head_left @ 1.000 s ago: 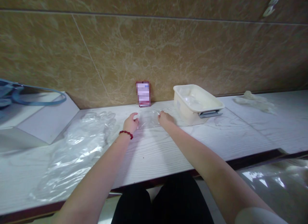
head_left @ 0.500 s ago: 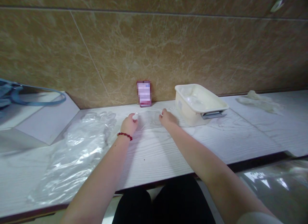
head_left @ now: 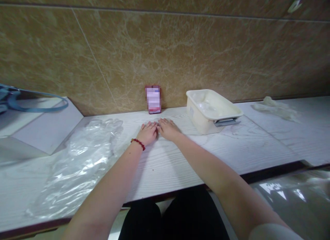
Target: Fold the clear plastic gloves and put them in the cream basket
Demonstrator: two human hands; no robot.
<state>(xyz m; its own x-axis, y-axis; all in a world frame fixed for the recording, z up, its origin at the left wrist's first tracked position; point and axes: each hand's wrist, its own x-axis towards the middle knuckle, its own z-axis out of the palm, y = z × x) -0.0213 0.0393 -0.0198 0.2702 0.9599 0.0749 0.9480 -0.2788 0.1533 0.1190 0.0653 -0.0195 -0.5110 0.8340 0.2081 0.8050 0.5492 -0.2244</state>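
Note:
My left hand (head_left: pixel 149 132), with a red bead bracelet (head_left: pixel 138 143) on its wrist, lies palm down on the white wood-grain table (head_left: pixel 165 171). Beside it my right hand (head_left: pixel 168 129) rests flat too, its fingertips close to those of the left. Both hands have their fingers stretched out. Whatever lies beneath the palms is hidden; any thin clear plastic there is too faint to make out. To the left spreads a pile of crinkled clear plastic (head_left: pixel 85 164). Just behind the hands a phone (head_left: pixel 154 99) with a red edge leans upright against the wall.
Right of my hands stands a cream plastic bin (head_left: pixel 199 118) with a grey handle, holding some clear plastic. Farther right lies crumpled translucent plastic (head_left: pixel 277 109). A white box (head_left: pixel 48 126) with a blue strap (head_left: pixel 41 109) stands at left. The marbled wall (head_left: pixel 165 54) closes off the back.
Half a second ago my hands were apart, fingers curled at the two sides of a piece of clear plastic. They have come together and flattened onto the table.

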